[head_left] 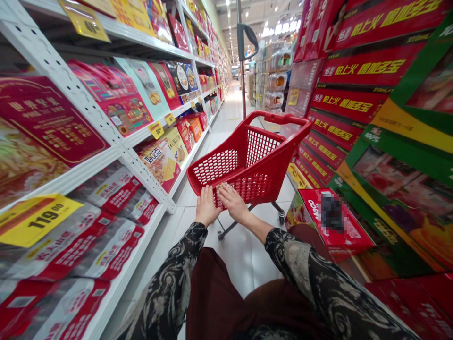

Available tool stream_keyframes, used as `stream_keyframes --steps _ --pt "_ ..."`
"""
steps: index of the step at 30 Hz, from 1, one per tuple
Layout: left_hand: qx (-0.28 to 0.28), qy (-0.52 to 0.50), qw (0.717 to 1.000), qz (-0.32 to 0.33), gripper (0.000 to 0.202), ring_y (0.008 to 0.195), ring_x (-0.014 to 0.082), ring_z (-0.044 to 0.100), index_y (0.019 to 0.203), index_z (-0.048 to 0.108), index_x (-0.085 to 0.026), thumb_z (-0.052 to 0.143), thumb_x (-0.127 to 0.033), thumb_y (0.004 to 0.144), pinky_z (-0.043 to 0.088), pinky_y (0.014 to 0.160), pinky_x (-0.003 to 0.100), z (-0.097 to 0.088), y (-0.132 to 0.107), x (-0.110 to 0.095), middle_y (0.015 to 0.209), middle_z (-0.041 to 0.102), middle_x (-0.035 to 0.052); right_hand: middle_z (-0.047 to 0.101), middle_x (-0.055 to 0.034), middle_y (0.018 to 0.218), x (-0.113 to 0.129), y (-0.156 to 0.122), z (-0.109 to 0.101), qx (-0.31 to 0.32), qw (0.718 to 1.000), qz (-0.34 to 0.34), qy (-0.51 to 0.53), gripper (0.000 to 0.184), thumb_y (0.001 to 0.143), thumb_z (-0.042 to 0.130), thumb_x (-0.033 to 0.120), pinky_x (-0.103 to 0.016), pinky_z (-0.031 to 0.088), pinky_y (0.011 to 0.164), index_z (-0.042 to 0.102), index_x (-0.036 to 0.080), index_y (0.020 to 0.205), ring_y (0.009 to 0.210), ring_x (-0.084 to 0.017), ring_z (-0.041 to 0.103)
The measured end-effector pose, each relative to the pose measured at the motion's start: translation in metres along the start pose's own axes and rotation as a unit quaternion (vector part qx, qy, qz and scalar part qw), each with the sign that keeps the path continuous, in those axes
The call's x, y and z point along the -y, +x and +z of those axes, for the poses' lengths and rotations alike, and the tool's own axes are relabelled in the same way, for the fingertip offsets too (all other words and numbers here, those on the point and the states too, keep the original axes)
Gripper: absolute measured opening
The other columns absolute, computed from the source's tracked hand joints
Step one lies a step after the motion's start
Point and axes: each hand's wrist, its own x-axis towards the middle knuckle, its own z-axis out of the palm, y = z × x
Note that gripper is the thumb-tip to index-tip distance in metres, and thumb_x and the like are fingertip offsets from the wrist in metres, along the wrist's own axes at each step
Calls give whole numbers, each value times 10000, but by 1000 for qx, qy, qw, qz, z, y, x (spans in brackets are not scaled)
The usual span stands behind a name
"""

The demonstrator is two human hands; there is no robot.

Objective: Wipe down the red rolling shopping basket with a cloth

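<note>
- Ahead, a red plastic shopping cart (260,148) stands on the white tile floor (240,264) of a store aisle, just in front of the person, between shelving and stacked cartons.
- Its deep basket has red mesh walls, a solid rim and a raised handle at the far end. It rides on a low metal frame with small wheels (279,212).
- The left hand (208,205) lies palm down on the near rim, fingers extended and not clenched.
- The right hand (233,203) rests just beside it, also open, with its fingertips reaching over the rim.
- Patterned black-and-cream sleeves (166,278) run from both wrists toward the camera.
- Through the basket's open top, its red mesh floor and inner walls show.
- Along the left, white metal shelving (123,151) holds colorful boxed gift sets (113,97), with plastic-wrapped packs (71,245) on a lower shelf. A yellow price tag (35,219) on the shelf edge reads 119.00.
- Along the right, red cartons with yellow lettering (357,71) are stacked high beside a green-and-yellow carton (399,198).
- Near the cart's front right corner lies a red carton (311,203) with a pixelated patch on its top.
</note>
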Motion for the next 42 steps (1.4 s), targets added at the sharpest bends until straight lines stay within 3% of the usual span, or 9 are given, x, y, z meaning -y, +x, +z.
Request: stream_keyframes --steps 8,14,16,22,24,30,33,37,42 --pt "8 -6 1000 1 829 1397 302 164 1398 215 -66 595 -210 675 259 1103 488 2 1 2 1491 246 198 499 -114 1353 -4 -5 -13 56 998 -36 -2 406 857 465 54 -410 318 1086 545 143 1246 1361 -198 296" --pt "9 -12 1000 2 834 1395 303 175 1393 237 -80 604 -203 654 257 1108 474 1 2 4 1487 261 189 434 -93 1407 -3 33 -38 -81 996 47 -12 413 917 399 112 -423 241 1123 481 175 1316 1392 -181 215" --pt "5 -13 1000 4 836 1392 305 185 1392 241 -84 608 -206 650 265 1103 477 2 2 4 1483 269 194 426 -93 1413 -7 34 -36 -77 996 52 -12 396 919 411 125 -431 236 1127 496 176 1303 1394 -183 208" --pt "7 0 1000 -3 831 1387 297 209 1393 240 -96 606 -205 655 287 1092 467 -1 0 3 1481 277 188 515 -97 1340 -19 -17 0 29 1000 -8 6 362 886 463 78 -427 313 1092 566 183 1216 1363 -174 292" --pt "17 15 1000 -12 810 1386 295 213 1388 249 -74 596 -211 669 290 1092 458 -5 0 0 1479 279 194 538 -94 1318 -22 -30 1 44 999 -8 5 352 882 469 79 -420 333 1079 577 183 1201 1352 -173 314" --pt "20 70 996 -51 717 1378 316 228 1382 277 -96 527 -239 726 223 1079 588 -15 5 -21 1467 301 198 426 -82 1415 -39 -3 -45 -70 993 93 -33 468 889 384 62 -431 261 1114 461 192 1332 1395 -180 203" --pt "13 76 997 -27 723 1390 308 196 1392 268 -106 525 -246 731 225 1080 580 -17 10 -38 1492 251 187 365 -79 1453 -51 11 -59 -91 985 136 -48 501 880 378 54 -443 228 1124 420 187 1361 1406 -181 159" --pt "39 84 995 24 691 1390 297 203 1369 330 -109 533 -252 724 252 1082 549 -13 17 -53 1498 245 171 403 -99 1427 -62 -11 -42 -31 987 152 -48 460 867 417 44 -443 253 1113 489 174 1302 1393 -187 213" --pt "46 126 990 30 564 1391 278 208 1287 448 -145 516 -241 736 249 1076 573 -9 18 -48 1512 225 129 475 -120 1371 -70 -56 -17 36 987 149 -44 455 833 454 17 -440 338 1066 532 161 1257 1350 -207 321"
